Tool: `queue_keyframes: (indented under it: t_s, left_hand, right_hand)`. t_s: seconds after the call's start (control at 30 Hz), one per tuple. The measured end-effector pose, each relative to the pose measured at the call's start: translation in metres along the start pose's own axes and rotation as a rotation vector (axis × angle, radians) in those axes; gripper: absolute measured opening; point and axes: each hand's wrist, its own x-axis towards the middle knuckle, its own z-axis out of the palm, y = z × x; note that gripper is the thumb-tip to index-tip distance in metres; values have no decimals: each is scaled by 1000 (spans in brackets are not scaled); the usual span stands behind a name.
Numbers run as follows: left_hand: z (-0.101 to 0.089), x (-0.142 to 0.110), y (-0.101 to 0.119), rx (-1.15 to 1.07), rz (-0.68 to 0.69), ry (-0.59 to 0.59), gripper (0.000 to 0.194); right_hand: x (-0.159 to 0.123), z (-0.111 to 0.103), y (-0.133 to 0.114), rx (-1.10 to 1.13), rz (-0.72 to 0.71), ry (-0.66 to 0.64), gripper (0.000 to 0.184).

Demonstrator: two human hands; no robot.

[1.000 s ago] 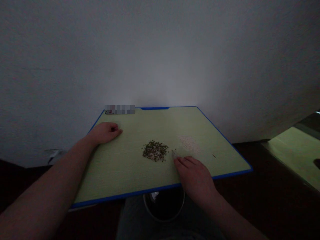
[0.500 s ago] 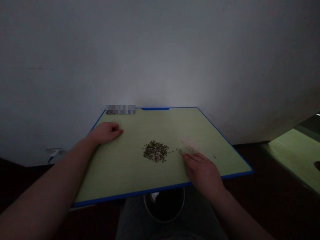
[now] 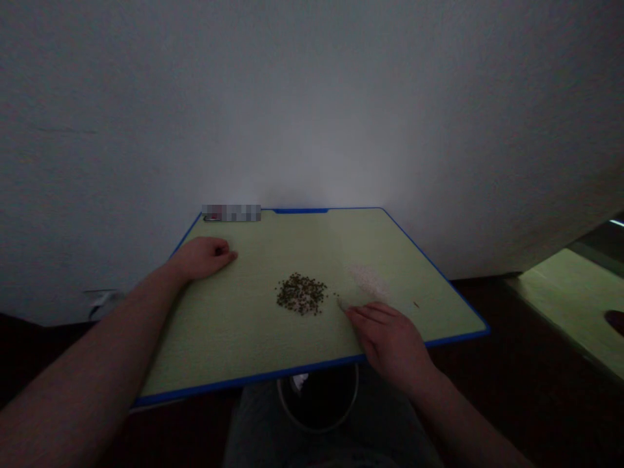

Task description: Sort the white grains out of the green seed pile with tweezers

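On the yellow-green tabletop [image 3: 234,325] lies a pile of small dark and brownish grains [image 3: 298,296], with pale bits among them. To its right is a spread of white, rice-like grains [image 3: 369,278]. My right hand [image 3: 392,338] is at the near side of the white grains, fingertips pinched together and pointing at the dark pile. A thin greyish tip [image 3: 343,304] sticks out from them, too small to name. A few loose dark grains lie between pile and fingertips. My left hand [image 3: 202,257] rests on the left of the tabletop, fingers curled, nothing visible in them.
A blue rim edges the tabletop. At its far left corner lies a blurred flat item [image 3: 231,213]. A small brown sliver [image 3: 416,304] is right of my right hand. Below the near edge sits a round dark container [image 3: 319,430]. A wall stands behind; another greenish surface [image 3: 575,292] is at right.
My right hand's fingertips have moved slightly left and nearer to me, apart from the white grains. My left hand stays in place. The whole view has shifted a little.
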Motion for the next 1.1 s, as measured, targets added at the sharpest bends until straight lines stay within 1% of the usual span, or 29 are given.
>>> queue_keyframes:
  t_s: [0.1,0.3,0.37,0.5,0.63,0.9,1.1]
  left_hand:
    - [-1,0,1,-6,-8,-5,43]
    - [-3,-3,3,-8,-14,-13,42]
    - [-3,-3,2,-10,-8,-11,42]
    - [0,-2,0,-15,1,-6,42]
    - [1,-4,-1,-18,-3,0,42]
    - [1,-2,0,-10,3,3,42]
    - [-1,-4,4,-6,5,-1,42]
  right_hand:
    - [1,1,-3,-13,-10,-2,38]
    - [7,-2,-9,-48,44,8,35]
    - [6,-3,-8,-38,31,23,36]
    - [4,-3,-1,-35,30,94,35]
    - [7,2,4,-39,47,89,32]
    - [4,6,-1,2,1,93,34]
    - [10,9,2,10,-7,120,32]
